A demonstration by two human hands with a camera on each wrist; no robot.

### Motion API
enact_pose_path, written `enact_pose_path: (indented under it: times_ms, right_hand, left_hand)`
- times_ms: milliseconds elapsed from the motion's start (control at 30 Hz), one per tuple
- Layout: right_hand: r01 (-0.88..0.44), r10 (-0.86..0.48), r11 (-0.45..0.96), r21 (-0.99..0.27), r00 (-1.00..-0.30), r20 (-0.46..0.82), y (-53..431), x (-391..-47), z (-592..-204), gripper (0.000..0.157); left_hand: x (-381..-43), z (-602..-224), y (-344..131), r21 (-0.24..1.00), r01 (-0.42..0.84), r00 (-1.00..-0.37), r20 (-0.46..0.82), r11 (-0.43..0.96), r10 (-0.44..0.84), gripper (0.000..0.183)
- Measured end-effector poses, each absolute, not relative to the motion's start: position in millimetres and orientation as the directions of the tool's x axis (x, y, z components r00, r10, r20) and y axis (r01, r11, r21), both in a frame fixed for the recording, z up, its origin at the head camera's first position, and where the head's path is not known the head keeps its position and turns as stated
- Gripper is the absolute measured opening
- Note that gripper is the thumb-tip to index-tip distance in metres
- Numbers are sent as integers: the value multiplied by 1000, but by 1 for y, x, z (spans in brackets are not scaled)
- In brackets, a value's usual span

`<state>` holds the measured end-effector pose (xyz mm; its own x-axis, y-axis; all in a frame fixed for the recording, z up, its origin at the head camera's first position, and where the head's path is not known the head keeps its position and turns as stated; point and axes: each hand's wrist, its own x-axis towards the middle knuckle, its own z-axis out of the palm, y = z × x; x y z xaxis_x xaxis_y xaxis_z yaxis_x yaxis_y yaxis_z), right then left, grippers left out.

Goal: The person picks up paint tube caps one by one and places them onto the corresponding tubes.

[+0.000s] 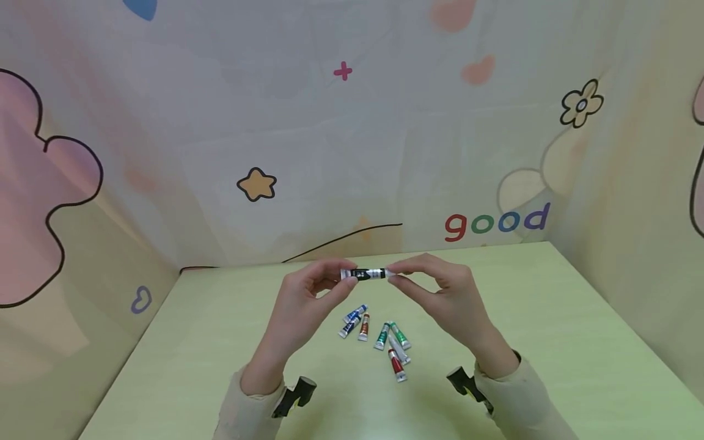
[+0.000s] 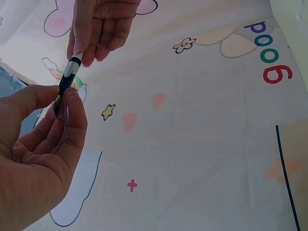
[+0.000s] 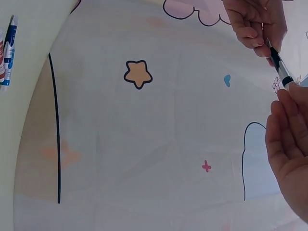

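Observation:
A small black-and-white paint tube [image 1: 368, 274] is held level above the table between both hands. My left hand [image 1: 305, 302] pinches its flat end between thumb and fingers. At the cap end, the thumb and index finger of my right hand [image 1: 453, 296] pinch the tube, covering most of the cap. The left wrist view shows the tube [image 2: 69, 77] slanting between the two hands. Below it on the table lie several more paint tubes: blue [image 1: 354, 313], dark blue [image 1: 349, 326], orange-brown [image 1: 364, 327], dark green [image 1: 382, 337], green [image 1: 399, 335], white [image 1: 400, 352] and red [image 1: 396, 365].
The pale green table [image 1: 209, 342] reaches back to a printed cloth backdrop [image 1: 330, 140] with stars, hearts and the word "good". Cloth also hangs at the left and right sides. Some loose tubes [image 3: 8, 53] show at the left edge of the right wrist view.

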<state>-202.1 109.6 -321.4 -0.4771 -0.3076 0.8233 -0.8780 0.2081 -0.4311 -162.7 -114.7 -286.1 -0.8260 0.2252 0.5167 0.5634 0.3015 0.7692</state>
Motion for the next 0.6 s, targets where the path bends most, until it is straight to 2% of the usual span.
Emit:
enact_pose_path:
  times_ms: [233, 367, 600]
  right_hand:
    - [-825, -312, 191, -532, -565, 764, 110, -202, -324, 28]
    - [-800, -297, 236, -552, -601, 742, 109, -204, -324, 24]
    - [-792, -303, 328, -515, -604, 737, 105, -206, -327, 12]
  left_hand:
    - [-162, -286, -114, 762, 571, -821, 528, 306, 219, 20]
    - [-164, -288, -113, 765, 574, -819, 532, 292, 215, 20]
    - [-160, -291, -114, 769, 563, -826, 525, 301, 204, 21]
